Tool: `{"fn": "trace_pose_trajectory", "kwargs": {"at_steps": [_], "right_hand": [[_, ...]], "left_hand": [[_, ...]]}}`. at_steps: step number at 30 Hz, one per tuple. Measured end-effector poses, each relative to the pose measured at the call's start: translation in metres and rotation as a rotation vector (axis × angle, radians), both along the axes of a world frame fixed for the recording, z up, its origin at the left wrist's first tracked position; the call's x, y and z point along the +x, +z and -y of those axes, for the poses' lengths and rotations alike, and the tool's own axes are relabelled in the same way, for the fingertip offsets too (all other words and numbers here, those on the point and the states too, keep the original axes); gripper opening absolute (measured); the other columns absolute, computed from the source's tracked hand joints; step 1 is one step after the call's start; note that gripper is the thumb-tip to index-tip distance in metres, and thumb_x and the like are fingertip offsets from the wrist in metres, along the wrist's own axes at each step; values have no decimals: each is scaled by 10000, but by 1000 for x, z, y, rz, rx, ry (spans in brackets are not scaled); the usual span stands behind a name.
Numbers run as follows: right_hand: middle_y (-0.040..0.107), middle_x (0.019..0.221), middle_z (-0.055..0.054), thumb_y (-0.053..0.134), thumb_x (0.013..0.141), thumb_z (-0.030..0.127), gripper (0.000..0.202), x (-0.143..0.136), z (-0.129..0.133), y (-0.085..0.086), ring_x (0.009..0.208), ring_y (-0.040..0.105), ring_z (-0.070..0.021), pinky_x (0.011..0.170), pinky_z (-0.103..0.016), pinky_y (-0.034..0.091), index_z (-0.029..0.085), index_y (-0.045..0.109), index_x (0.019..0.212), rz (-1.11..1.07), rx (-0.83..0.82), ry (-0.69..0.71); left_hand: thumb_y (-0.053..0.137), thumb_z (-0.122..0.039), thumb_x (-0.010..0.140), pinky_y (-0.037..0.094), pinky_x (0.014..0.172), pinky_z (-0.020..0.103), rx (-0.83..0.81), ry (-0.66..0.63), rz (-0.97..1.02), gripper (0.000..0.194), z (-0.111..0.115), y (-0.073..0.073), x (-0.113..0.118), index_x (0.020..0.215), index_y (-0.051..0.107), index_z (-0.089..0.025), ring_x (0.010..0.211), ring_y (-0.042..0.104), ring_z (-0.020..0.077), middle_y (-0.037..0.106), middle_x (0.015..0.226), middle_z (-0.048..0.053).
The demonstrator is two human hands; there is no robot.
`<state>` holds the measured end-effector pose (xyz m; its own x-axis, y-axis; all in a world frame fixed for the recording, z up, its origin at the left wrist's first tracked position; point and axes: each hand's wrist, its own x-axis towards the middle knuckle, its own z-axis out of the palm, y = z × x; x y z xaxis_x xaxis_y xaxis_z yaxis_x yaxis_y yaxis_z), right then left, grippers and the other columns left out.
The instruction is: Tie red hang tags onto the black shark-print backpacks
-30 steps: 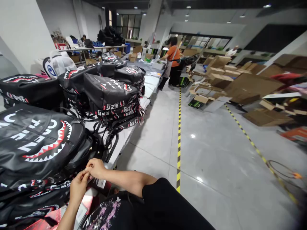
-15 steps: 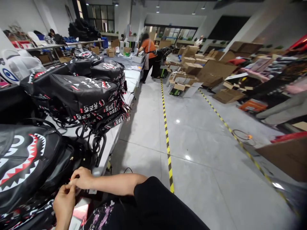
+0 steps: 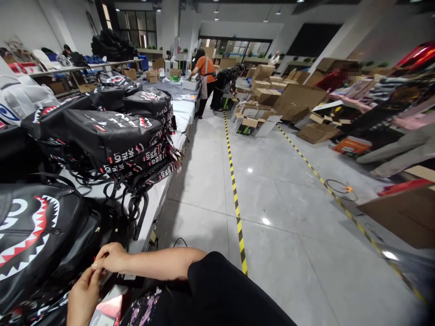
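Note:
At the lower left, my left hand [image 3: 82,294] and my right hand [image 3: 112,258] meet with fingertips pinched together. A tiny bit of red shows at the fingertips, but what they grip is too small to make out. Right beside them lies a black backpack [image 3: 64,240] with a red and white shark-mouth print, on top of other printed black bags. Below my hands is a red and white flat item [image 3: 110,308], partly covered by my wrist and clothing.
More black printed backpacks [image 3: 115,136] are piled on the long table [image 3: 154,199], straps hanging near its edge. Yellow-black tape [image 3: 234,194] runs along the grey floor. Cardboard boxes [image 3: 299,102] are heaped ahead. A person in orange [image 3: 205,68] stands by the table; others are farther off.
The view has shifted slightly. My hands stay pinched together, a little lower and further left in the picture. At right, a person in red has come into clearer view among the boxes.

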<state>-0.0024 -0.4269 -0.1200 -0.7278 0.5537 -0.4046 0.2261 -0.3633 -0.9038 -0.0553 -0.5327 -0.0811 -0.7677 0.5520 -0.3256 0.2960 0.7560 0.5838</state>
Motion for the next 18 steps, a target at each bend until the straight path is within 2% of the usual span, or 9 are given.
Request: {"fn": "trace_pose_trajectory", "kwargs": {"at_steps": [4,8,13,16,18], "right_hand": [[579,578,64,849,529,332,259,-2,2,1,482,525,-73,496,-190,448,205,666,662,15,-30,16],[577,580,56,853,526,356,287,-4,2,0,473,516,-70,484,-193,445,193,661,665,14,-58,-3],[578,581,56,836,554,257,215,-6,4,-4,477,502,-57,494,-186,429,182,672,671,-25,-51,-22],[570,572,62,832,552,211,197,-5,5,-2,475,483,-52,492,-185,410,179,668,658,-14,-47,-37],[575,573,62,827,550,185,187,-5,5,1,482,480,-51,499,-184,403,176,665,643,-18,-31,-36]], "left_hand": [[506,-506,698,423,540,276,-21,29,-111,336,2,2,-2,799,638,-215,643,649,253,686,637,39],[500,-483,696,446,547,272,54,-5,-27,365,2,1,-5,874,658,-206,641,657,244,705,671,40],[500,-497,707,432,531,260,57,1,-89,356,4,-1,-6,858,652,-214,623,650,233,704,669,33],[483,-506,720,449,557,270,81,-11,-25,392,8,-4,-6,911,654,-209,615,649,229,713,692,34],[482,-513,725,433,548,270,49,1,-91,367,10,-5,-6,862,647,-215,620,649,235,706,678,34]]}}
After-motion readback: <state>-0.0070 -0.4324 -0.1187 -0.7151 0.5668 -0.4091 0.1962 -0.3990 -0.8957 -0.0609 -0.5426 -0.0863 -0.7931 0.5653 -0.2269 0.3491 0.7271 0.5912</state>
